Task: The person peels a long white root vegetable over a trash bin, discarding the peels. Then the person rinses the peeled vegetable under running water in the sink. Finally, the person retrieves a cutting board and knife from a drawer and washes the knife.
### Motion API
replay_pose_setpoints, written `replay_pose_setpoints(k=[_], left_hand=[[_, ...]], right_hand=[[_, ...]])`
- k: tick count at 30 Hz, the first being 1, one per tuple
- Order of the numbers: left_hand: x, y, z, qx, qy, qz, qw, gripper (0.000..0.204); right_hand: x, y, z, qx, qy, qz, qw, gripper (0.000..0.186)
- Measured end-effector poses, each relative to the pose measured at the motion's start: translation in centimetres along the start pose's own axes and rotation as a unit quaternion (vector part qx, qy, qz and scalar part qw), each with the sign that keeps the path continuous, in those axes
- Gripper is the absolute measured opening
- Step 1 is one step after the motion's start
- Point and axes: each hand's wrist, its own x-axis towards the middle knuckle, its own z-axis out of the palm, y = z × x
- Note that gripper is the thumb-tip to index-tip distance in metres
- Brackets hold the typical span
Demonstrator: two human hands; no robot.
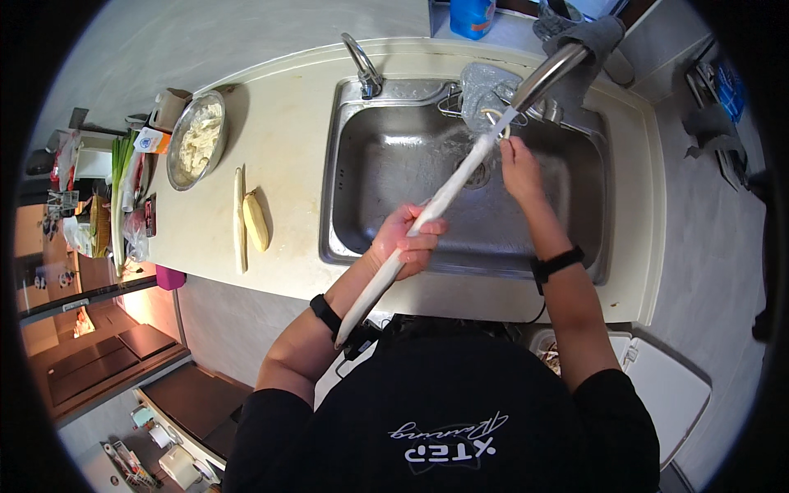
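A long, thin, white peeled root (444,198), much like a Chinese yam, slants from near my body up over the sink. My left hand (408,238) is wrapped round its middle. At its far end, under the tap (549,78), water runs over it and splashes into the basin. My right hand (520,167) is closed beside that end, gripping a small cream loop-shaped tool (503,129) that looks like a peeler; its blade is too small to make out. The stainless steel sink (386,177) lies beneath both hands.
On the counter to the left lie a slender pale root (239,222) and a short, thick yellowish piece (256,222). Behind them stands a metal bowl (174,156) of pale chunks. A second tap (364,70) rises at the sink's far left. A grey cloth (485,89) hangs at its back edge.
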Motion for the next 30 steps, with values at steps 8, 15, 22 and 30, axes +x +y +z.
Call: replay_pose_setpoints(k=[8,15,22,30], left_hand=[[-0.6,-1.8,1.4,0.258,0.146,0.103,0.949,0.04],[-0.4,-1.3,2.1,0.321,0.191,0.129,0.919,0.033],[-0.2,-1.0,1.7,0.391,0.152,0.162,0.893,0.051],[1.4,0.3,0.5,0.39,0.173,0.228,0.875,0.05]], right_hand=[[-0.2,-0.5,-1.3,-0.149,-0.072,-0.077,0.983,0.025],[0.0,-1.7,-1.4,-0.131,-0.102,-0.072,0.983,0.031],[3.1,-0.4,0.7,0.022,-0.114,0.002,0.993,0.041],[2.2,-0.1,-0.6,0.228,-0.178,0.105,0.952,0.041]])
